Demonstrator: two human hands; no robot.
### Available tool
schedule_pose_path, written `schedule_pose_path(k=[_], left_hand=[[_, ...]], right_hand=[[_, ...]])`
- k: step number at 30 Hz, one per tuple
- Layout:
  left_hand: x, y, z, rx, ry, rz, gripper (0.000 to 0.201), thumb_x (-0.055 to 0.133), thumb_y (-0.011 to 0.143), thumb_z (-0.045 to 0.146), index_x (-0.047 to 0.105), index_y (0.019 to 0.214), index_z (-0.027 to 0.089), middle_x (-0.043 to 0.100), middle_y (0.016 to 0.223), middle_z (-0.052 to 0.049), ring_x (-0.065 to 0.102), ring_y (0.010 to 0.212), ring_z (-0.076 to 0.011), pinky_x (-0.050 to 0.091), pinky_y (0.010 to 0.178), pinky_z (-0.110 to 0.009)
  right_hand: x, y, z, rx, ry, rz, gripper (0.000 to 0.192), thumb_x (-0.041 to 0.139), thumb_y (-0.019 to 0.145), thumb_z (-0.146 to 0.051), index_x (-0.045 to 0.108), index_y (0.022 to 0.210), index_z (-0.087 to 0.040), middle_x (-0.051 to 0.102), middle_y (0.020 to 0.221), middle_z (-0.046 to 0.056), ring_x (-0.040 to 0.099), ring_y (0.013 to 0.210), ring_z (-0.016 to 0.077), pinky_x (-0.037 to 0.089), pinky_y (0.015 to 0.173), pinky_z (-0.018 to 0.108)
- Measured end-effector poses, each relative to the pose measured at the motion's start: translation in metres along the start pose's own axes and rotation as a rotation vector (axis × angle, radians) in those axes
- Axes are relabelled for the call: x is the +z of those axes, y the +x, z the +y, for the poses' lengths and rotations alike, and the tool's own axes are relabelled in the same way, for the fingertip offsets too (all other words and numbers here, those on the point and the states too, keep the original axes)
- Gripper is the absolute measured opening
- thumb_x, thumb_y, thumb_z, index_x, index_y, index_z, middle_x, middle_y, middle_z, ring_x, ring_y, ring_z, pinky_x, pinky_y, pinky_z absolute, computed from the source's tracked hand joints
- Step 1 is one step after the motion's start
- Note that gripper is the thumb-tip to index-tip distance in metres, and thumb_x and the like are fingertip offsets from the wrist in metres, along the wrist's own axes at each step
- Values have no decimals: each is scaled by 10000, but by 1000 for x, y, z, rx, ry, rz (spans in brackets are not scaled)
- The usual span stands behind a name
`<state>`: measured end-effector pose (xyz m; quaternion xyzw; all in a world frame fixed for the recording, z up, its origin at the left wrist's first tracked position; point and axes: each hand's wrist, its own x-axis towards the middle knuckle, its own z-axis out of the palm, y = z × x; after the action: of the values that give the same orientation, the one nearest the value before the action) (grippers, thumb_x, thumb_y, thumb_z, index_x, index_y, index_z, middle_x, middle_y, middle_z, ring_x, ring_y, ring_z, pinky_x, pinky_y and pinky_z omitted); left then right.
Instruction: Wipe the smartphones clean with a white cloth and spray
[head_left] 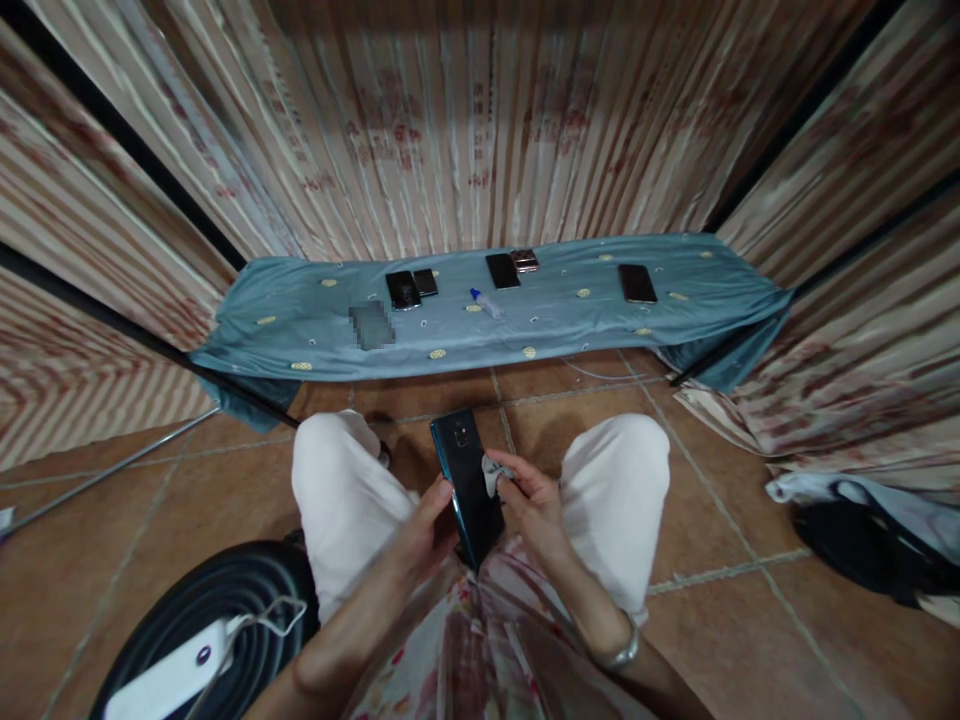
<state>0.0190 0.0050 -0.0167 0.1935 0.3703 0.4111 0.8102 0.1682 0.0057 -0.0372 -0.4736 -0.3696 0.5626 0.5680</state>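
Note:
A dark phone [471, 490] with a blue edge is tilted over my lap, its back with the camera module facing up. My left hand [429, 520] is wrapped around the phone's left edge. Pinched in the fingers of my right hand [534, 505] is a small crumpled grey cloth [494, 474], which is at the phone's right side; whether it presses on the back I cannot tell. Ahead, on a bench covered with a teal cloth [360, 367], lie a small clear bottle with a blue cap [489, 304] and several other phones, one dark phone [637, 284] being on the right.
Left of the bottle lie a black phone [403, 290] and a smaller dark device [425, 282]. A white power bank [169, 672] with a cable rests on a black round stool [247, 580] at my lower left. Black poles [135, 320] and striped curtains [450, 120] enclose the bench.

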Motion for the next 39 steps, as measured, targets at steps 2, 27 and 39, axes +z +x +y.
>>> schedule_pose_path(k=[2,27,39], left_hand=[[-2,2,-4,-23,-40,-8,452,773,692,500,711,1014,190,757,984,-58,605,1165,-301,388,1070,-430],[1,0,-18,-80,-2,-89,489,740,717,530,696,1065,189,749,928,-68,691,943,-266,470,937,-415],[11,-7,-12,-66,126,-135,572,742,665,604,701,987,133,722,898,-111,657,927,-274,475,811,-369]], right_hand=[[-1,0,-3,-5,-24,9,288,670,796,-327,736,1067,-257,760,1013,23,693,937,206,519,901,359],[-4,10,-10,10,-30,71,307,670,794,-354,730,1068,-228,737,816,14,605,577,122,474,468,199],[0,37,-36,-383,-314,80,304,518,873,-182,711,1096,-256,734,1123,26,669,1073,178,501,987,354]])
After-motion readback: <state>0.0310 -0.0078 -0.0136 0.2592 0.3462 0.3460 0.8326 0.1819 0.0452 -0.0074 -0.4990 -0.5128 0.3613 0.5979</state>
